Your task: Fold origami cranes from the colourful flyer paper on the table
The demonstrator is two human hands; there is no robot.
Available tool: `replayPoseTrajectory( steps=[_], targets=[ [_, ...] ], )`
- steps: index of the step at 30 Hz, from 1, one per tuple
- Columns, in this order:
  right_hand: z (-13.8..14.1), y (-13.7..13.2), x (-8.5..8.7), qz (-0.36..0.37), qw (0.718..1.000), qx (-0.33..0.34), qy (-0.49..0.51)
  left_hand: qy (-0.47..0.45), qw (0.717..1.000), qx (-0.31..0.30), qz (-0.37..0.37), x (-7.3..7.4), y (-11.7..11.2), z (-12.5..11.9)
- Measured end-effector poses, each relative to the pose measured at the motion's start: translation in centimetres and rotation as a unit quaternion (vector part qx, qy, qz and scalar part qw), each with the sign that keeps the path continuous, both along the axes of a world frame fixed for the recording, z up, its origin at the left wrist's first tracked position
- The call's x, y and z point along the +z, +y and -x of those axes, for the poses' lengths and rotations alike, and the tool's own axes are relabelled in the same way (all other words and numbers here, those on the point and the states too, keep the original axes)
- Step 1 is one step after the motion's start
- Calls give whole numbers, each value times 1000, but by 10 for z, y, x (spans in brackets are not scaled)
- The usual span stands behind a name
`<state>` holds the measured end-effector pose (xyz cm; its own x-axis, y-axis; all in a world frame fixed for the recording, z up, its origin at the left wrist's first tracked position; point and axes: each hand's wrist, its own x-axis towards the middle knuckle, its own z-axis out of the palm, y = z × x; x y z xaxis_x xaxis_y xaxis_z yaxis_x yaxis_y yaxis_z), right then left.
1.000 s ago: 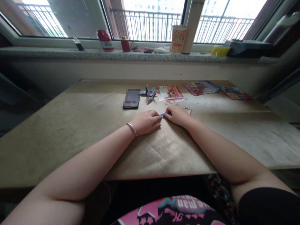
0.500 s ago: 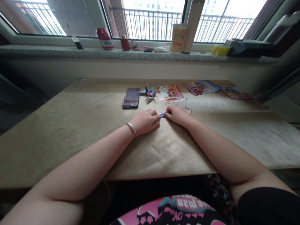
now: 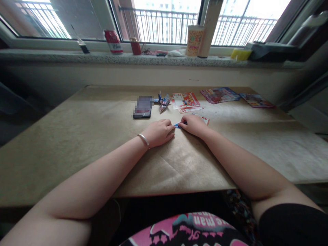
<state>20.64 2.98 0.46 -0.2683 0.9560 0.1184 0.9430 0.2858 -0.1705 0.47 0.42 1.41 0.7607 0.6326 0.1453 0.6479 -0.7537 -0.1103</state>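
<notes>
A small blue folded paper [image 3: 176,126] lies on the table between my hands, mostly covered by fingers. My left hand [image 3: 159,133], with a silver bangle at the wrist, holds its left tip down against the tabletop, fingers close together. From the other side my right hand [image 3: 192,123] pinches it between curled thumb and fingers. Just beyond is a folded paper crane [image 3: 164,103] in blue, red and white. A dark phone [image 3: 142,108] lies left of the crane. Partly behind my right hand, a printed paper slip [image 3: 204,119] shows its corner.
Red and white printed sheets [image 3: 188,100] lie right of the crane. Farther right are a stack of colourful booklets [image 3: 219,95] and another booklet [image 3: 257,100]. On the windowsill [image 3: 148,60] stand a red can [image 3: 113,42], a paper cup [image 3: 194,41] and a yellow object [image 3: 241,54].
The view has shifted very slightly. Both hands stay in place on the folded paper, with no clear movement of the paper or the things around it.
</notes>
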Motion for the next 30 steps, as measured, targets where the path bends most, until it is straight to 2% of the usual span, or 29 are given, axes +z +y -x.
replayPoseTrajectory(
  steps=[19,26,30],
  targets=[
    [-1,-1,-1,-5,1000,2,0,28,998,62,-13,10,-5,-1],
    [-2,-2,-2,-6,1000,7,10,-2,1000,28,-8,8,-1,6],
    [-3,-2,-3,-9,1000,11,22,-34,999,34,-4,3,3,10]
  ],
)
